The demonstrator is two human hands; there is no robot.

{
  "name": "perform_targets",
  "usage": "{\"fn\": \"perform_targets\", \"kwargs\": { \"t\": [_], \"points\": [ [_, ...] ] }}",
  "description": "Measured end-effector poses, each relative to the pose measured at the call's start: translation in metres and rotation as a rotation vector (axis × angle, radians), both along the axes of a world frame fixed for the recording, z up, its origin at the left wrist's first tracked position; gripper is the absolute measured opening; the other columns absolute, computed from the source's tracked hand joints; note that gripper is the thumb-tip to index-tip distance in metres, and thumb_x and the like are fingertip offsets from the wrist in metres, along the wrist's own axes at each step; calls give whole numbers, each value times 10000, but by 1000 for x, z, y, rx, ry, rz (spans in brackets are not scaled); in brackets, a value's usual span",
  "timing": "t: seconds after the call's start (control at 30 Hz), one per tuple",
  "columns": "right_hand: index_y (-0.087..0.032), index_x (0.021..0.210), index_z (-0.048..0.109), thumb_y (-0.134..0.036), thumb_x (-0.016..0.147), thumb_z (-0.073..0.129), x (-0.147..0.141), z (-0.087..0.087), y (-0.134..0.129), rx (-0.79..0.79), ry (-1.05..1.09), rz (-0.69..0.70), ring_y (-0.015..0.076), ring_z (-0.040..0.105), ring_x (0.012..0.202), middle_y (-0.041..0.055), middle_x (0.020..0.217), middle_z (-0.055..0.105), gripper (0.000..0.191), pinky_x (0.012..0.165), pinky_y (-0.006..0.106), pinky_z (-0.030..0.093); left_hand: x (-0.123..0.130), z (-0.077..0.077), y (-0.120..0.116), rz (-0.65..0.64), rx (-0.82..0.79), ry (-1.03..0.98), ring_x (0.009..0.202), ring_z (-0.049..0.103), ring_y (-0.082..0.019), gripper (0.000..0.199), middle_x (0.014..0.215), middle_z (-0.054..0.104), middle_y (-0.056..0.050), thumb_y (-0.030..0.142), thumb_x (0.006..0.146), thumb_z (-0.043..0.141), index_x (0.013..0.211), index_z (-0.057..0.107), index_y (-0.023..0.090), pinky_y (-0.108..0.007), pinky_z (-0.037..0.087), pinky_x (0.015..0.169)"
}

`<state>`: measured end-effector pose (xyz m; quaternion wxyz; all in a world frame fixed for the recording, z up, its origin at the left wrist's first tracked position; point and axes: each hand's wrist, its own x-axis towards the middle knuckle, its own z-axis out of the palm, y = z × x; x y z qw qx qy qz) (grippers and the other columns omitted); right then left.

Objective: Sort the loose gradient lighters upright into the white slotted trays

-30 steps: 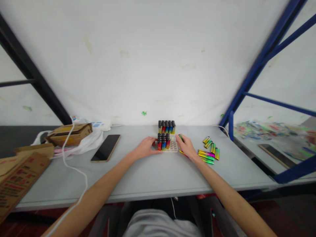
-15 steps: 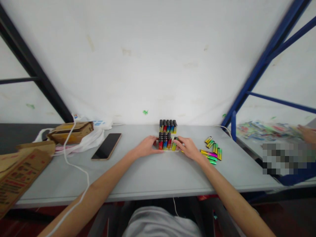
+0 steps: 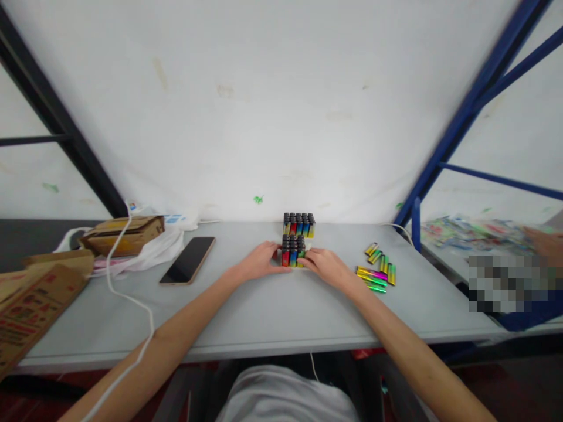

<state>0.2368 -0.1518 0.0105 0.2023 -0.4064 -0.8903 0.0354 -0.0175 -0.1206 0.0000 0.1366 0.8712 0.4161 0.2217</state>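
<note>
Colourful lighters with black tops stand upright in close rows on what looks like a thin white tray. My left hand is curled round the left side of this group, its thumb along the front edge. At the front right corner, my right hand pinches a yellow-green lighter upright against the others; the fingers partly cover it. A second block of upright lighters stands just behind, near the wall. Several loose lighters, gold, green and magenta, lie to the right of my right hand.
A phone lies left on the grey table. Cardboard boxes and white plastic bags stand farther left. A white cable hangs across my left forearm. Beyond the blue frame, another person's hand is near colourful packets.
My right hand has shifted left with the yellow-green lighter, bringing it from a gap on the right up against the standing rows. My left hand has stayed in place.
</note>
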Motion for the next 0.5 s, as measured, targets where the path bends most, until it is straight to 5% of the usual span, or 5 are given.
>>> {"fn": "perform_targets", "kwargs": {
  "t": [0.13,0.27,0.5],
  "points": [
    [-183,883,692,-490,1070,453,19,9,3,-25,121,54,197,629,781,72,854,707,432,742,296,445,1,3,-1,8,-9,9,862,610,-271,603,882,680,-75,727,735,721,966,694,171,-356,478,789],
    [-182,889,723,-473,1059,455,62,28,6,-41,223,-120,197,631,753,61,833,731,430,746,310,447,1,7,-4,1,-12,8,855,619,-274,583,885,680,-75,724,735,714,933,695,176,-360,480,791],
    [-207,907,775,-557,895,675,92,29,-5,-295,43,-105,246,662,910,77,966,747,363,850,331,488,1,4,-3,1,7,41,869,622,-275,612,919,683,-89,744,764,681,970,683,167,-367,487,803]
  ]
}}
